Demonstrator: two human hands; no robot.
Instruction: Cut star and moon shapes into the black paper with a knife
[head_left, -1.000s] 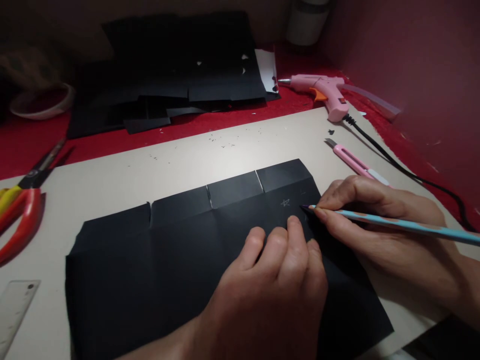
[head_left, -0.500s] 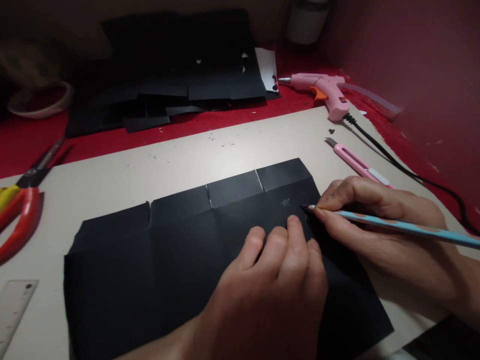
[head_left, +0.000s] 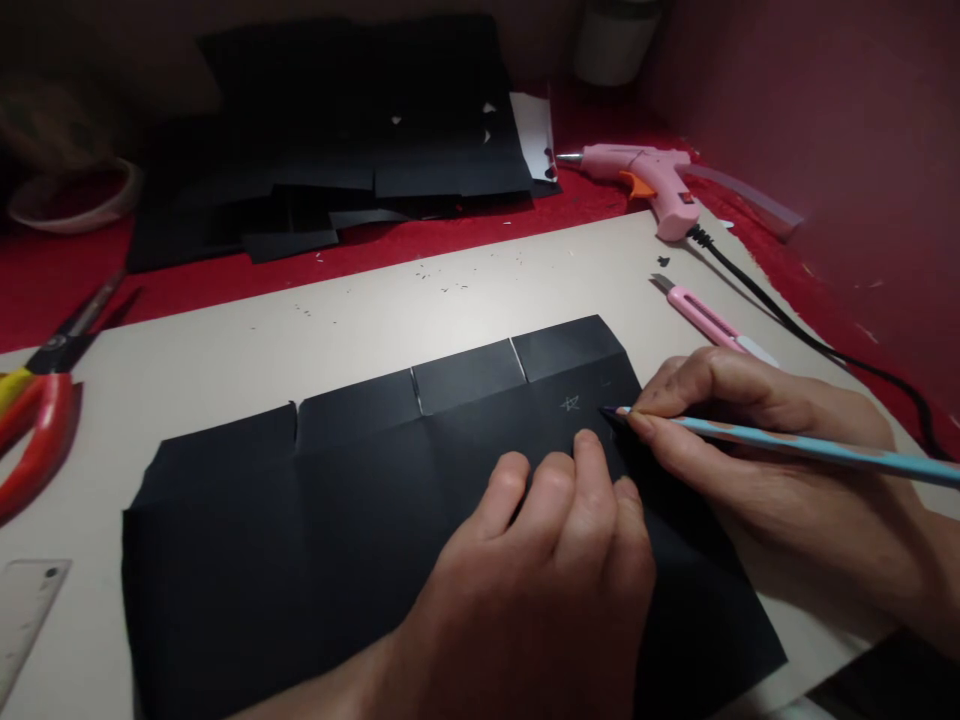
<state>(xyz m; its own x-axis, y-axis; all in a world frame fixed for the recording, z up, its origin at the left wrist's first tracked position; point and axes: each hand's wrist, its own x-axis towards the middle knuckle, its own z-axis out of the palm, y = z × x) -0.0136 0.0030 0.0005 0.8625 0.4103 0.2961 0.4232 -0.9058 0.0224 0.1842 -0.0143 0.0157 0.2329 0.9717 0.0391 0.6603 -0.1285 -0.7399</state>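
A sheet of black paper (head_left: 360, 520) with slit flaps along its far edge lies before me. My left hand (head_left: 547, 540) rests on it, fingers slightly bent and apart, holding nothing and pressing the sheet down. Between the thumb and fingers of my right hand (head_left: 765, 440) is a light blue pencil (head_left: 810, 447), its dark tip touching the paper near the right edge. A small star outline (head_left: 570, 403) is drawn just left of the tip, with a faint short line above it. The underside of both hands is hidden.
A pink utility knife (head_left: 705, 315) with its blade out and a pink glue gun (head_left: 637, 175) with a black cord lie at right. Red-handled scissors (head_left: 49, 400) and a clear ruler (head_left: 30, 610) sit at left. More black card (head_left: 337, 120) is piled behind.
The pencil tip stays at nearly the same spot, with the pencil's far end slightly lower. A faint line by the right edge looks a little longer. My left hand has not moved.
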